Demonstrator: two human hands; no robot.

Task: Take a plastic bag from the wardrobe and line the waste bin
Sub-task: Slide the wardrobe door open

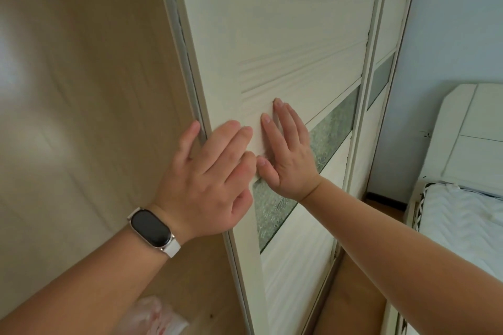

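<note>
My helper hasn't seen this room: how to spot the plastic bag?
Find the white sliding wardrobe door. Left of its edge, low in the open wood-lined interior, lies the plastic bag: crinkled, translucent white with red marks against plain wood.

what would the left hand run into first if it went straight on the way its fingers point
Probably the right hand, pressed flat on the wardrobe door just beyond the fingertips of the left hand.

Head view, close, seemingly tilted, facing wardrobe (285,49)
</note>
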